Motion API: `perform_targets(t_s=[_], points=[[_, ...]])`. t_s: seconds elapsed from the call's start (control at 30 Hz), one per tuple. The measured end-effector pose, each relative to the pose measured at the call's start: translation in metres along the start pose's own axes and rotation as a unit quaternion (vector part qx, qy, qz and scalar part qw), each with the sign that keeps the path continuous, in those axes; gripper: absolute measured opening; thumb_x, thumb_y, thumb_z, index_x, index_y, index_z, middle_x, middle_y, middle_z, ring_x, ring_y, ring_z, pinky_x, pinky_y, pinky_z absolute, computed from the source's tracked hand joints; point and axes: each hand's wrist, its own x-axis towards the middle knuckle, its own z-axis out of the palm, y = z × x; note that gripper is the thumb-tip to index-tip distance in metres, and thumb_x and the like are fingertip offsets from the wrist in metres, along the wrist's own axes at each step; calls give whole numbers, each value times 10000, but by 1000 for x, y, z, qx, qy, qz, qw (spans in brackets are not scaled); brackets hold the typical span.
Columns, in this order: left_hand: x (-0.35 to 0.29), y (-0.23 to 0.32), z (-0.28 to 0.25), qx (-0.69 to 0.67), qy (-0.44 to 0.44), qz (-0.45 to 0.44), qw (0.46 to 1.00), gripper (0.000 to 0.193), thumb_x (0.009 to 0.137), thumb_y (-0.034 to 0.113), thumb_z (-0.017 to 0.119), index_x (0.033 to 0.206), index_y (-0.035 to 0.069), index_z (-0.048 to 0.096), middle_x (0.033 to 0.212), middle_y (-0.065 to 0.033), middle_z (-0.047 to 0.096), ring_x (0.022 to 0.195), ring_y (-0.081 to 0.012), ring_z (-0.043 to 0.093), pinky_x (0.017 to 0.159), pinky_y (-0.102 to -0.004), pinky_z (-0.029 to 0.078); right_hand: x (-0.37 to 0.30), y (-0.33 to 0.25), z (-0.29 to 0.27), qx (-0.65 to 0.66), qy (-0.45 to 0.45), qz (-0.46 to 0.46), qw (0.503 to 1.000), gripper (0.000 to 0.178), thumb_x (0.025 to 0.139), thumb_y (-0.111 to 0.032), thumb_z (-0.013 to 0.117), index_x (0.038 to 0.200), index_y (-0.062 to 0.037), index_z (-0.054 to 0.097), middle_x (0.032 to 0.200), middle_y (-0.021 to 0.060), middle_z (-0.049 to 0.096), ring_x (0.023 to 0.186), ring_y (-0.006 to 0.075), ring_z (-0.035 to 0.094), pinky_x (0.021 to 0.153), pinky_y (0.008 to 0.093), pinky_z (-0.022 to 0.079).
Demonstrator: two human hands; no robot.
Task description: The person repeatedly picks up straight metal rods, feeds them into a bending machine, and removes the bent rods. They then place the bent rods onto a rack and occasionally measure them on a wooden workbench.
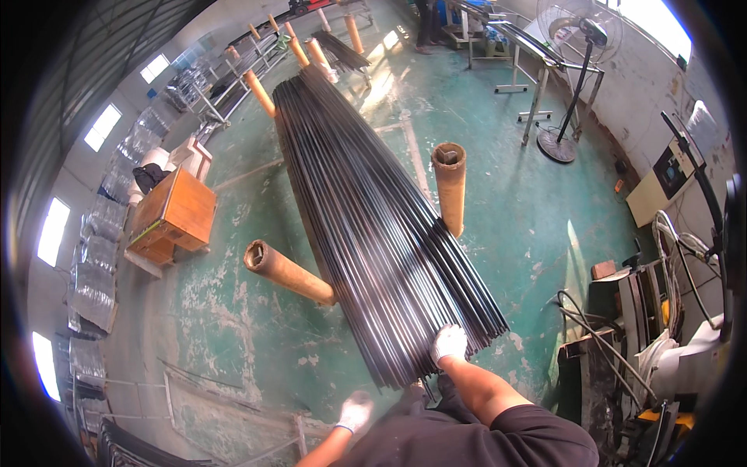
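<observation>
A long stack of thin black bars stretches away from me. My right hand, in a white glove, is at its near end on the right, fingers curled down against the bars. It looks closed on a bar, though the fingertips are hidden. Left of the near end, apart from the stack, my left hand hangs above the floor in a white glove. Motion smears its fingers, and nothing shows clearly in it.
Tan tube posts flank the stack, one leaning at left and one upright at right. An orange-brown wooden cabinet stands to the left. A standing fan is at the far right, with machinery and cables nearer. Someone's legs show far back.
</observation>
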Motion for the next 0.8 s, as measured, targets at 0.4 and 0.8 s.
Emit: perform_targets(t_s=[0.4, 0.8], points=[[2, 45, -28, -7, 7, 3, 1000, 406, 936, 293, 671, 1248, 42, 739, 1185, -248, 774, 1159, -385, 746, 1018, -445, 577, 15, -3, -3, 49, -92, 22, 994, 329, 947, -225, 665, 1187, -2, 699, 1175, 207, 770, 1111, 345, 767, 933, 407, 624], [13, 0, -4, -48, 10, 27, 998, 389, 962, 272, 686, 1257, 21, 721, 1222, -257, 764, 1165, -412, 741, 1020, -464, 587, 37, 37, -71, 223, -236, 46, 945, 756, 657, -396, 936, 1261, 28, 772, 1222, 262, 779, 1159, 339, 770, 1027, 408, 608]])
